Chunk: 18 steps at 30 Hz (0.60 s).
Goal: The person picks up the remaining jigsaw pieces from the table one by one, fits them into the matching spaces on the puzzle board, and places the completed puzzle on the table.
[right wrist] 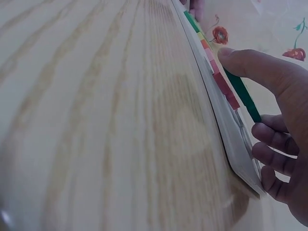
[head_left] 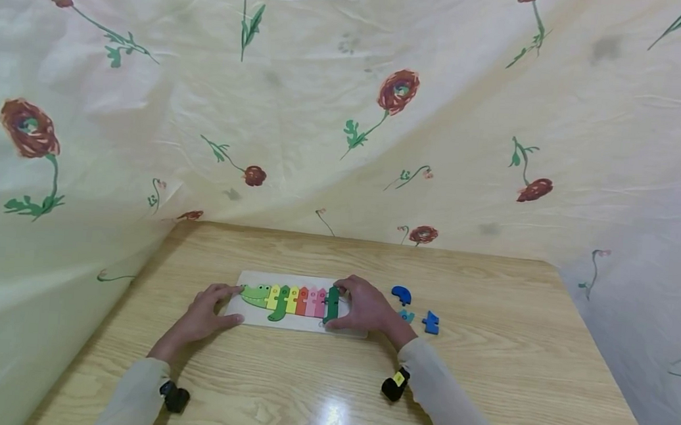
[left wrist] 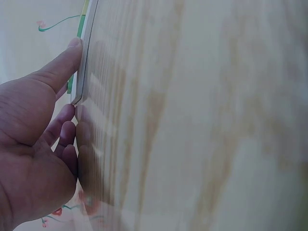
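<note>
A white puzzle board (head_left: 297, 324) lies on the table, bearing a crocodile of coloured pieces, its green head (head_left: 255, 295) at the left. My left hand (head_left: 206, 312) holds the board's left end, thumb at the front edge and index finger by the crocodile's head. Over the right part, my right hand (head_left: 366, 306) pinches a dark green puzzle piece (head_left: 332, 302) between thumb and fingers. In the right wrist view this green piece (right wrist: 244, 96) is tilted, raised above the board beside the pink pieces (right wrist: 225, 85). The left wrist view hides the left index fingertip.
Right of the board lie a dark blue curved piece (head_left: 402, 294), a light blue piece (head_left: 406, 316) and a blue piece (head_left: 431, 323). The wooden table (head_left: 281, 379) meets a flowered cloth (head_left: 324, 106) at its back and sides.
</note>
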### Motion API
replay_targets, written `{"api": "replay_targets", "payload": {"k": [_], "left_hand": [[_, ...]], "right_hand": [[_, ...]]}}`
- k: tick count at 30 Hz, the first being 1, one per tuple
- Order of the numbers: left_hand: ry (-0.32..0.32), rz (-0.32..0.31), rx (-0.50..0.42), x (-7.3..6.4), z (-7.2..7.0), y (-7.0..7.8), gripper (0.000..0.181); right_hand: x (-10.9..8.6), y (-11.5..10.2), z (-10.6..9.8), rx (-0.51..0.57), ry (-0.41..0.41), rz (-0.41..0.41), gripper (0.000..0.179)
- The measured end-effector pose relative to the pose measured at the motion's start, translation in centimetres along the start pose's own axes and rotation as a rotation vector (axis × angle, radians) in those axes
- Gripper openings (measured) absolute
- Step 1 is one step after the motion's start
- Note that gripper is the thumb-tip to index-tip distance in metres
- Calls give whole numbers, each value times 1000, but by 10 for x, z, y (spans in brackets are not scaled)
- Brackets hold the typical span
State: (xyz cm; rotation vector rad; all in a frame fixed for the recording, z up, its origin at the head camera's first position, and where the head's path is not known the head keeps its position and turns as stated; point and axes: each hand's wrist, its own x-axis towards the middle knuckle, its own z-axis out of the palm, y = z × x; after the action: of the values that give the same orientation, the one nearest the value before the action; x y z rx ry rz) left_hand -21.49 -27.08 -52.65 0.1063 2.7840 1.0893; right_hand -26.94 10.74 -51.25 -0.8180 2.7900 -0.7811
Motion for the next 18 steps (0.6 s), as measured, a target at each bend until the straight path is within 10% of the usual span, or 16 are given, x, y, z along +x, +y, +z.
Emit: {"api": "replay_targets", "payload": {"k": [18], "left_hand": [[9, 0, -8, 0, 0, -1, 69]], "right_hand": [[1, -2, 4, -51, -18, 18, 94]]}}
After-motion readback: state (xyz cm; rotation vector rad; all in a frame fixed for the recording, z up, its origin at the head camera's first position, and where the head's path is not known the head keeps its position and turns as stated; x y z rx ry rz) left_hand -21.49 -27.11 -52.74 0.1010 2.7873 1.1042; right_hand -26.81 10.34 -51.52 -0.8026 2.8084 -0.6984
